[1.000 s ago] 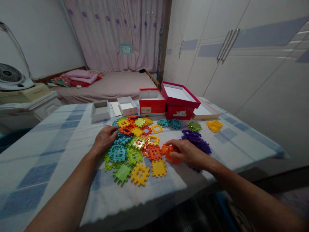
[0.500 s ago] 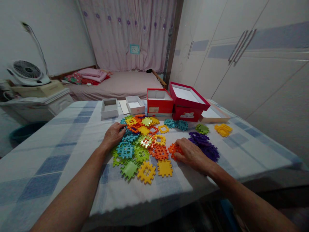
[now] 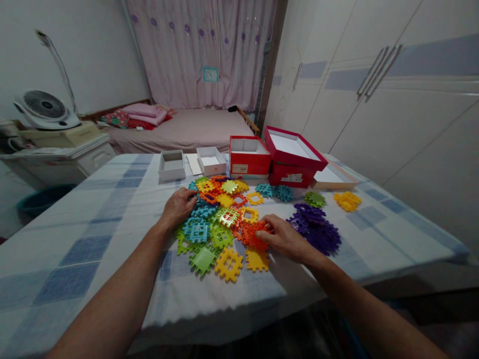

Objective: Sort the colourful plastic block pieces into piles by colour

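Observation:
Colourful plastic interlocking tiles with notched edges lie in a mixed pile on the table. My right hand (image 3: 286, 238) has its fingers and thumb closed on an orange tile (image 3: 259, 236), which overlaps other orange tiles at the pile's right side. At the pile's left edge rests my left hand (image 3: 178, 207). Its fingers are curled together next to the blue tiles (image 3: 196, 229), and what they hold, if anything, is hidden. Green tiles (image 3: 203, 259) and yellow tiles (image 3: 229, 265) form the near edge. A heap of purple tiles (image 3: 320, 232) lies right of my right hand.
Along the back stand a grey-white box (image 3: 172, 172), a white box (image 3: 211, 167), a red box (image 3: 250, 162) and a crimson box (image 3: 294, 174). Separate blue tiles (image 3: 283, 193), a green tile (image 3: 315, 199) and yellow tiles (image 3: 348, 201) lie in front of them.
My right hand has slid left with the orange tile, bringing it over the other orange tiles and uncovering more of the purple heap. My left hand stays at the pile's left edge.

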Demonstrator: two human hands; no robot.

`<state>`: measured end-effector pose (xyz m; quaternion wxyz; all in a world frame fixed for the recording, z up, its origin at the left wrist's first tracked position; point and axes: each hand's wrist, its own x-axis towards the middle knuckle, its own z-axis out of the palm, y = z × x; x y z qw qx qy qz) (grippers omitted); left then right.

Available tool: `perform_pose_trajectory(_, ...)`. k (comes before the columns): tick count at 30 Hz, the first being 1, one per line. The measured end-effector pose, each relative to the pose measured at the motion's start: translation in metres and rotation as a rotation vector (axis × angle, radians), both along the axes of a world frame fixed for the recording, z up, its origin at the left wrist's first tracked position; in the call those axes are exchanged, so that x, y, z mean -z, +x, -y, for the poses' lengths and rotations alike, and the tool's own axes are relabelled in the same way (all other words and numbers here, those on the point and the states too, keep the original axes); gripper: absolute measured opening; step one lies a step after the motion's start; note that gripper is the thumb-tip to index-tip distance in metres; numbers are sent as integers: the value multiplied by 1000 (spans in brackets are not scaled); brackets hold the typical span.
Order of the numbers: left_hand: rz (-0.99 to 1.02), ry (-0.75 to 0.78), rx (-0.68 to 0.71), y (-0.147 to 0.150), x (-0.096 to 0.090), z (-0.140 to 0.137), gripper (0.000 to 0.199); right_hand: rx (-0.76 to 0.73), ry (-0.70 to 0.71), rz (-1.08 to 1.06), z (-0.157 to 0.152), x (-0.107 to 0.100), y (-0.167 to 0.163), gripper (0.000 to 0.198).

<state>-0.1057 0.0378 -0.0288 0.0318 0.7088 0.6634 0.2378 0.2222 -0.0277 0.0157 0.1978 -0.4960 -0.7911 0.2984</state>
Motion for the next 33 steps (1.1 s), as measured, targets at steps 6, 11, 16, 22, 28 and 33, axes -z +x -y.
perform_pose_trajectory(6, 13, 7, 0, 0, 0, 0, 42, 58, 153, 172, 5, 14, -13, 15)
perform_pose_trajectory(11, 18, 5, -1, 1, 0, 0, 44, 64, 73, 3, 3, 13, -14, 16)
perform_pose_trajectory(16, 9, 5, -4, 2, 0, 1, 42, 106, 82, -157, 4, -5, -8, 16)
perform_pose_trajectory(22, -14, 5, -12, 0, 1, 0, 41, -144, -42, -173, 38, -25, -22, 6)
perform_pose_trajectory(28, -20, 8, -8, 1, 1, 0, 42, -248, 46, 44, 60, -3, -43, 5)
perform_pose_trajectory(33, -25, 5, -12, 1, 0, 1, 43, -239, 128, 67, 56, 4, -45, 11)
